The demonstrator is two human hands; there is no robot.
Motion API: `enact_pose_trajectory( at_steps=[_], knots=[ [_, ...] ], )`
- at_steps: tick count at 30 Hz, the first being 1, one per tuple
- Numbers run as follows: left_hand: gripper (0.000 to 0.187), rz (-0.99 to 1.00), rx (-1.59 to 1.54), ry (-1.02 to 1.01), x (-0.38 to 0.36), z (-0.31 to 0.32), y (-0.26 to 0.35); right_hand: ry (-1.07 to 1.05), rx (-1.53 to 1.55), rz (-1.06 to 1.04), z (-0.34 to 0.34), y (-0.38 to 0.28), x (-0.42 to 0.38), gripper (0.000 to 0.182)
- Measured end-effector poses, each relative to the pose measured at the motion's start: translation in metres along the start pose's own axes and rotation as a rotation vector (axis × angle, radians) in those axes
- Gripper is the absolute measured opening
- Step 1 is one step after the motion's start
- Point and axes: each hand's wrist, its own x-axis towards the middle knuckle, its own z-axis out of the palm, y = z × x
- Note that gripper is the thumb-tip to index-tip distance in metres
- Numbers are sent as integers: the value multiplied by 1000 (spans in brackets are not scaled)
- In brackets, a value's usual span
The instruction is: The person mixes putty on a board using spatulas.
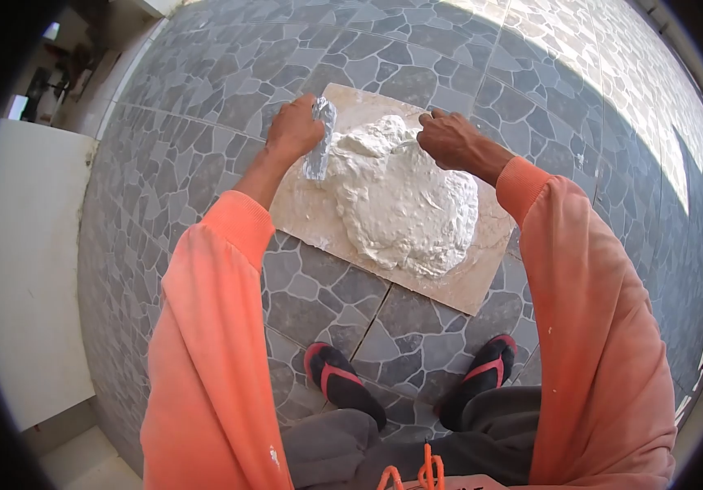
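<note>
A thick mound of wet white plaster (408, 204) is spread over a beige tile board (482, 286) on the floor. My left hand (294, 129) is closed around a scraper (319, 147) smeared with plaster, its wide blade held at the board's left side beside the mound. At the mound's upper right edge, my right hand (456, 140) is closed in a fist with the knuckles up. Whatever it grips is hidden under the fingers and by the plaster.
Grey stone-patterned floor tiles (204, 155) surround the board. My feet in dark socks and red flip-flops (339, 376) stand just below it. A white panel (37, 269) is at the left. Sunlight falls on the floor at the upper right.
</note>
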Motion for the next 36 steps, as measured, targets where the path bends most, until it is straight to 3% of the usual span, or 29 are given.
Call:
enact_pose_trajectory(
  at_steps=[2,6,9,12,16,19,23,26,29,33,36],
  knots=[
    [42,5,7,26,2,1,0,156,10,52,19,-3,4,12],
    [43,27,-2,28,-3,-2,5,-90,1,-104,35,-14,0,17],
    [44,18,2,9,-6,4,-2,-40,-17,-37,5,-5,3,11],
    [44,28,3,23,-3,3,0,148,-31,64,15,-5,6,13],
    [44,22,-1,1,-3,0,2,-94,23,-43,32,-15,5,15],
    [43,16,15,-30,-2,-2,2,-91,-48,-25,6,-6,7,19],
    [38,26,15,26,-2,3,1,120,-24,57,24,-7,13,18],
    [31,108,-10,96,1,11,-8,-63,35,-52,38,-13,13,18],
    [32,116,-29,78,-2,11,-10,-96,-34,-26,4,-10,13,18],
    [34,96,-22,74,0,7,-5,95,-47,6,16,-15,16,21],
    [41,62,-12,28,-1,3,0,-41,2,-80,34,-23,13,21]
  ],
)
